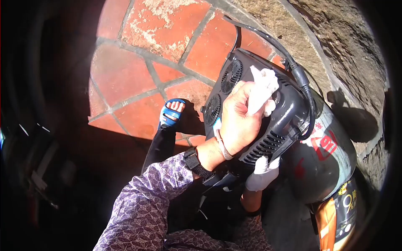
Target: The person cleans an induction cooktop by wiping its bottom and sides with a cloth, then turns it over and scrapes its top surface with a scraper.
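Note:
A black electric appliance [274, 106] with two round fan grilles, slotted vents and a thick cord is tilted up in front of me. My left hand [243, 119], bare and with a bracelet and a dark watch at the wrist, is closed on a crumpled white tissue [263, 90]. The tissue lies over the appliance's casing, beside the vents. Lower down, my right hand [263, 173] wears a white glove. Its fingers are closed on the appliance's near edge, below the slots. The appliance's far face is hidden.
A grey gas cylinder [328, 152] with red markings stands at the right, and an orange and black bag [337, 213] is below it. Rough stone [347, 46] borders the red tiled floor [125, 75]. My foot in a blue sandal [171, 113] is left of the appliance.

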